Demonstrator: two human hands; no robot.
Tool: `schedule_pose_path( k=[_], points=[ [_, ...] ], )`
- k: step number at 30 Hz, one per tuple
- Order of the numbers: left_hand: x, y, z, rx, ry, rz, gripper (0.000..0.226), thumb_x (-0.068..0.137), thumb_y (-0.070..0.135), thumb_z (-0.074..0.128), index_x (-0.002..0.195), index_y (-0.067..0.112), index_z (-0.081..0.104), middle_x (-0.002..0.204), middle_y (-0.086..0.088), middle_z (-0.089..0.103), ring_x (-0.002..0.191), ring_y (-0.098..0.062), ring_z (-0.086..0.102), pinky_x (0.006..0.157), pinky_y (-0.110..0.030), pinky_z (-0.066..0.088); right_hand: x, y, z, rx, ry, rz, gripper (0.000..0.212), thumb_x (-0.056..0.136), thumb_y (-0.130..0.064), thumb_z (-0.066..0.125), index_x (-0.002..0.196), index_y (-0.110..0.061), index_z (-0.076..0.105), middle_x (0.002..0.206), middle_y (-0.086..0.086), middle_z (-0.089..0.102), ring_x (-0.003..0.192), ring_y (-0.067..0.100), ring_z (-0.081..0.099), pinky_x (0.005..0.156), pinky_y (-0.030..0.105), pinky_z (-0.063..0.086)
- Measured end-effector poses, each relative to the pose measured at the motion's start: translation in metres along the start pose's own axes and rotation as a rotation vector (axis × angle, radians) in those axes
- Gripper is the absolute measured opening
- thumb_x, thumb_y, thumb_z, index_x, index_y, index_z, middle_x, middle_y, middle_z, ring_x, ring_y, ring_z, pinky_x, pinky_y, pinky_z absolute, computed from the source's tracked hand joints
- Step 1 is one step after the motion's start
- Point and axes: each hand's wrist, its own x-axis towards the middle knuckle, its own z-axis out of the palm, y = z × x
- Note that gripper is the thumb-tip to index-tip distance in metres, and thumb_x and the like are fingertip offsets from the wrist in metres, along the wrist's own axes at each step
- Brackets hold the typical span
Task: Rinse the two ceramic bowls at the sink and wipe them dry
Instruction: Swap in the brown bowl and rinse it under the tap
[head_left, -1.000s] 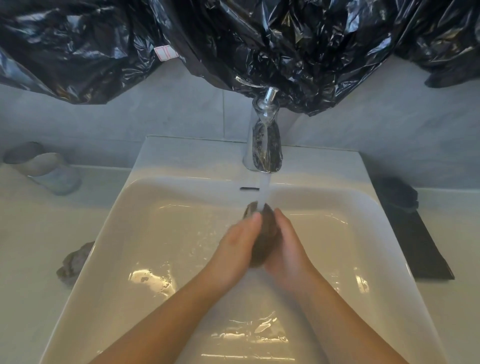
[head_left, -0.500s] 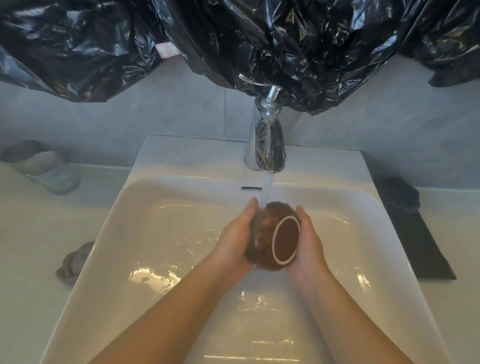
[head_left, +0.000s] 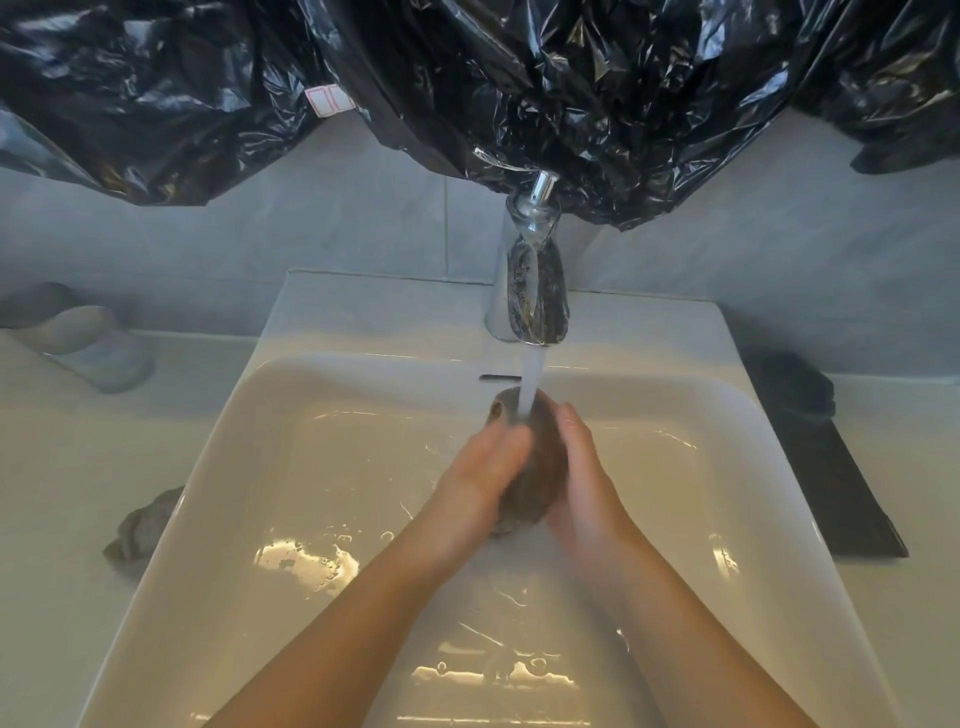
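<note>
A brown speckled ceramic bowl (head_left: 537, 467) is held on edge between both palms under the running water from the chrome tap (head_left: 532, 280). My left hand (head_left: 483, 473) presses its left side and my right hand (head_left: 584, 478) its right side. The bowl is blurred and mostly hidden by the hands; its foot ring does not show. A second dark bowl (head_left: 795, 389) sits on the counter to the right of the white sink (head_left: 291, 415), on a dark cloth (head_left: 841, 488).
A grey cup (head_left: 78, 338) lies tipped on the left counter. A crumpled grey rag (head_left: 143, 525) rests at the sink's left rim. Black plastic sheeting (head_left: 519, 78) hangs over the wall above the tap. Water pools in the basin.
The bowl has turned between my hands: half a second ago its base ring faced me, now it is edge-on again under the stream.
</note>
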Motion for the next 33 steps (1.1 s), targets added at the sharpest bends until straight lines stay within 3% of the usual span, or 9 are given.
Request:
schedule_pose_path(
  k=[3, 7, 11, 15, 17, 20, 25, 29, 33],
  points=[
    [-0.001, -0.003, -0.001, -0.024, -0.025, -0.022, 0.039, 0.094, 0.039, 0.047, 0.113, 0.008, 0.062, 0.104, -0.023, 0.063, 0.1, -0.036, 0.061, 0.089, -0.045, 0.049, -0.001, 0.007, -0.004, -0.2, -0.046, -0.166, 0.041, 0.084, -0.047, 0.057, 0.121, -0.03, 0.064, 0.116, -0.001, 0.071, 0.112, 0.014, 0.066, 0.102, 0.039, 0.05],
    [0.001, 0.004, 0.005, -0.174, 0.031, -0.05, 0.043, 0.1, 0.04, 0.037, 0.087, 0.019, 0.073, 0.091, -0.016, 0.059, 0.083, -0.024, 0.057, 0.075, -0.034, 0.04, 0.006, 0.016, -0.004, -0.241, -0.03, -0.278, 0.042, 0.084, -0.028, 0.05, 0.125, -0.024, 0.057, 0.115, -0.001, 0.068, 0.106, 0.011, 0.066, 0.084, 0.023, 0.054],
    [-0.001, -0.01, 0.006, 0.14, 0.078, 0.159, 0.03, 0.092, 0.034, 0.043, 0.083, 0.014, 0.063, 0.077, -0.007, 0.062, 0.073, -0.017, 0.06, 0.067, -0.028, 0.049, 0.007, 0.012, -0.002, 0.062, -0.099, -0.04, 0.033, 0.097, -0.041, 0.047, 0.094, -0.018, 0.07, 0.084, 0.001, 0.072, 0.086, 0.015, 0.07, 0.069, 0.024, 0.054],
    [0.007, 0.0, 0.009, -0.197, 0.156, -0.076, 0.041, 0.1, 0.039, 0.039, 0.089, 0.02, 0.072, 0.08, -0.004, 0.073, 0.071, -0.015, 0.069, 0.064, -0.026, 0.052, 0.011, 0.024, -0.001, -0.194, -0.008, -0.245, 0.043, 0.086, -0.034, 0.052, 0.128, -0.025, 0.055, 0.116, -0.007, 0.066, 0.11, 0.01, 0.062, 0.084, 0.018, 0.052],
    [0.005, 0.001, 0.012, -0.034, 0.148, 0.02, 0.047, 0.1, 0.041, 0.037, 0.074, 0.017, 0.069, 0.065, 0.0, 0.067, 0.06, -0.012, 0.064, 0.058, -0.025, 0.046, 0.015, 0.019, 0.0, -0.113, 0.026, -0.184, 0.024, 0.093, -0.035, 0.049, 0.111, -0.028, 0.063, 0.095, -0.013, 0.071, 0.098, 0.013, 0.065, 0.074, 0.019, 0.052],
    [0.001, -0.007, 0.007, 0.357, 0.183, 0.265, 0.053, 0.092, 0.043, 0.035, 0.074, -0.001, 0.058, 0.065, -0.003, 0.057, 0.062, -0.013, 0.055, 0.057, -0.027, 0.044, 0.017, 0.014, -0.003, -0.002, -0.102, -0.02, 0.034, 0.097, -0.045, 0.046, 0.079, -0.026, 0.068, 0.065, -0.008, 0.065, 0.07, 0.012, 0.064, 0.059, 0.027, 0.048],
    [0.004, 0.001, 0.013, 0.007, 0.257, -0.019, 0.048, 0.099, 0.038, 0.036, 0.075, 0.02, 0.074, 0.068, -0.002, 0.072, 0.065, -0.014, 0.07, 0.061, -0.029, 0.056, 0.015, 0.028, 0.002, -0.259, -0.026, -0.261, 0.031, 0.088, -0.041, 0.047, 0.116, -0.035, 0.061, 0.104, -0.007, 0.068, 0.101, 0.015, 0.064, 0.079, 0.023, 0.053],
    [-0.003, -0.004, 0.014, 0.197, 0.228, 0.271, 0.045, 0.095, 0.039, 0.036, 0.057, 0.019, 0.049, 0.05, 0.008, 0.049, 0.048, -0.006, 0.048, 0.046, -0.019, 0.037, 0.017, 0.017, 0.002, 0.096, -0.08, 0.004, 0.044, 0.096, -0.046, 0.043, 0.069, -0.024, 0.069, 0.068, -0.004, 0.064, 0.07, 0.014, 0.063, 0.066, 0.03, 0.048],
    [0.008, -0.003, 0.013, 0.074, 0.268, 0.125, 0.048, 0.1, 0.032, 0.039, 0.067, 0.019, 0.07, 0.063, 0.006, 0.068, 0.065, -0.01, 0.066, 0.061, -0.025, 0.053, 0.014, 0.018, 0.004, -0.032, -0.023, -0.128, 0.021, 0.095, -0.034, 0.045, 0.093, -0.028, 0.065, 0.084, -0.008, 0.067, 0.078, 0.008, 0.066, 0.069, 0.021, 0.051]
  ],
)
